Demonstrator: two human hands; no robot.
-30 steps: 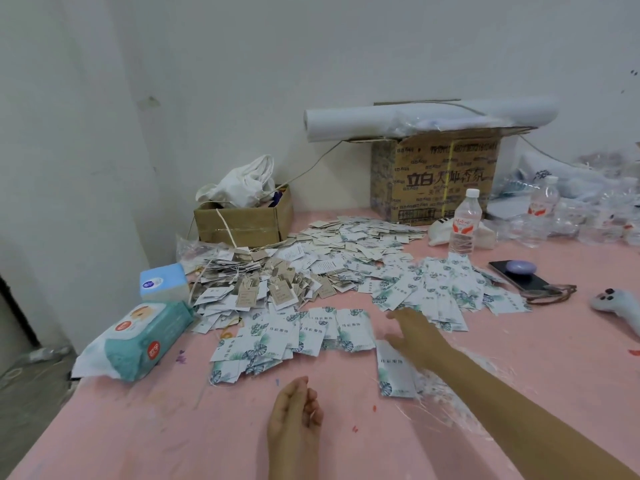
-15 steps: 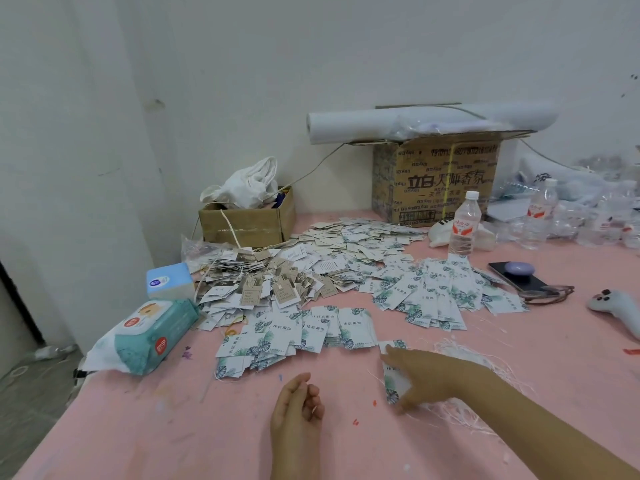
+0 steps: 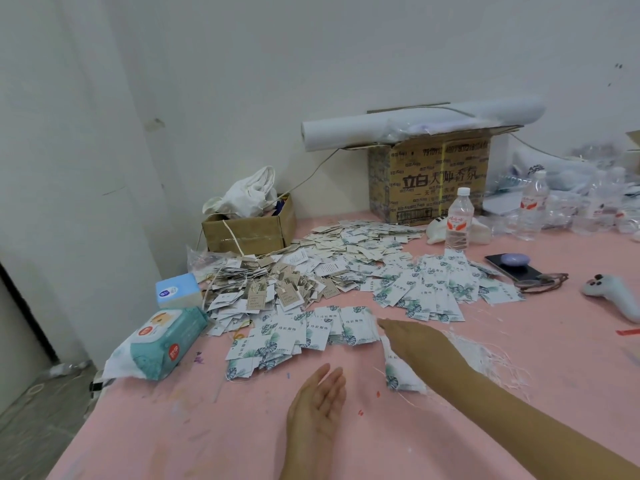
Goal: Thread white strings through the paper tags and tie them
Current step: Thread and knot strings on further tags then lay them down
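The right hand (image 3: 412, 337) reaches out flat, fingers straight, tips at the edge of the near tags (image 3: 311, 332). A tag bundle (image 3: 398, 370) lies just beside its wrist, with the strings (image 3: 485, 355) past the forearm. The left hand (image 3: 317, 400) rests palm-up and relaxed, near the bundle but apart from it.

White tags (image 3: 349, 327) bear teal leaf prints; the table (image 3: 519, 358) is pink, the wipes pack (image 3: 162, 344) teal.

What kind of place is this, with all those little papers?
Probably a workroom for finishing tags by hand: heaps of paper tags cover the pink table, loose white strings lie beside them, and a cardboard box stands by the wall.
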